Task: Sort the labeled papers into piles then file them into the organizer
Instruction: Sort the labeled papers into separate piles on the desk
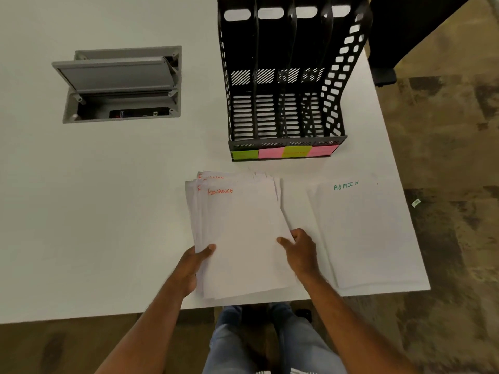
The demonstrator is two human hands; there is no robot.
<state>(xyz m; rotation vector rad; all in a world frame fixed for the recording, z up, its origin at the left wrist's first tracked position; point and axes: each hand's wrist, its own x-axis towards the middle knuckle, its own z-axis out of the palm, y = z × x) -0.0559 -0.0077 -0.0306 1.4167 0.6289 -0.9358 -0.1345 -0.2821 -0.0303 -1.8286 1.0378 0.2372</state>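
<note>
While both hands grip it — FINANCE stack [237, 238] lies between.

Both forearms are bare, with no sleeves, watch or rings showing on the left hand [195, 261] or right hand [301, 248]. The legs wear faded light-blue jeans [297, 344].

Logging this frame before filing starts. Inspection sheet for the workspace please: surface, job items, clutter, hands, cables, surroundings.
Surface: white table, open grey cable hatch set in it.
Job's things: FINANCE stack, fanned; ADMIN pile to its right, at the table edge; black organizer, four slots empty, sticky labels on its front.
Clutter: nothing seen on the table.
Grippers: left hand and right hand grip the FINANCE stack.
Cables: nothing seen; dark unit inside the hatch.
Surroundings: patterned carpet, paper scrap on it.
</note>
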